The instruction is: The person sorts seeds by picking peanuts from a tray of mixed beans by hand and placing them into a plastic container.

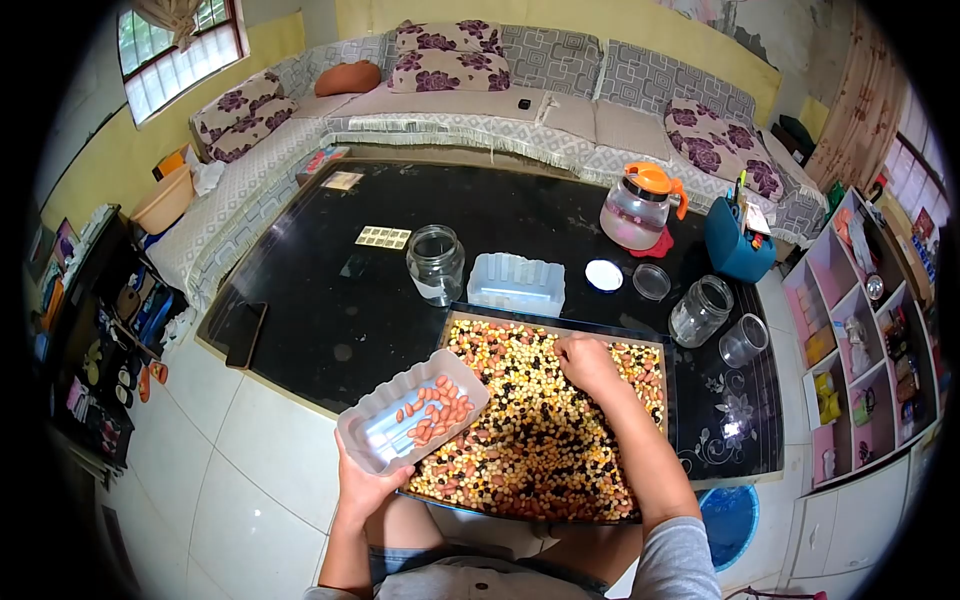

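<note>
1. Two hands are at work low in the frame: the left hand, partly closed, grips the translucent container, which is tilted and holds reddish peanuts.
2. One tray of mixed kernels and beans lies lower centre, partly on the worktop.
3. Right hand touches the mix, fingers curled; its grasp and exact opening cannot be told.

A grey patterned corner sofa lines yellow walls above pale floor tiles, with daylight entering a barred, apparently curtained window.
</note>
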